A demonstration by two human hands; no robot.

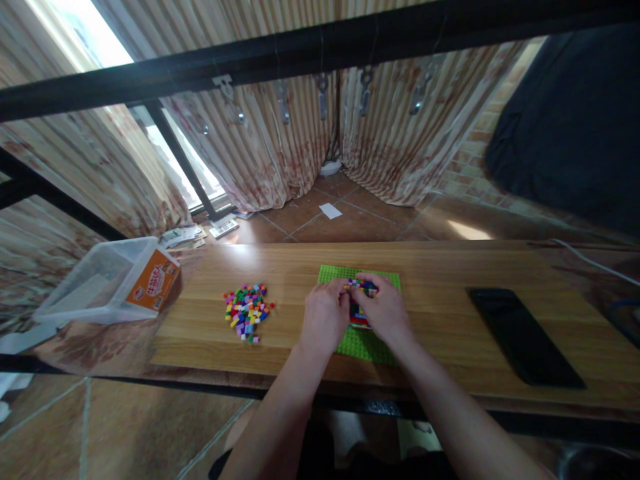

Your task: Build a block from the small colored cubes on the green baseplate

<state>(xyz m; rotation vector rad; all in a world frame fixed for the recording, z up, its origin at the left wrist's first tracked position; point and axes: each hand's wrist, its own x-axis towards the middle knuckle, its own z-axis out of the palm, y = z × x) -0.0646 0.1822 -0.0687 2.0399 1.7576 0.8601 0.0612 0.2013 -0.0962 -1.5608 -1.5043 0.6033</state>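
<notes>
A green studded baseplate lies on the wooden board, partly covered by my hands. On it stands a small multicoloured toy brick build, with red, blue and yellow parts showing between my wrists. My left hand closes its fingertips on the build's upper left side. From the right, my right hand grips the same top edge with thumb and fingers bent. Which single bricks lie under the fingertips is hidden. Further left, a pile of loose small toy bricks in many colours is spread on the board.
A clear plastic box with an orange label stands at the left end. A black flat tray-like object lies on the wooden board at right. Above, a dark metal bar with hanging hooks crosses the view.
</notes>
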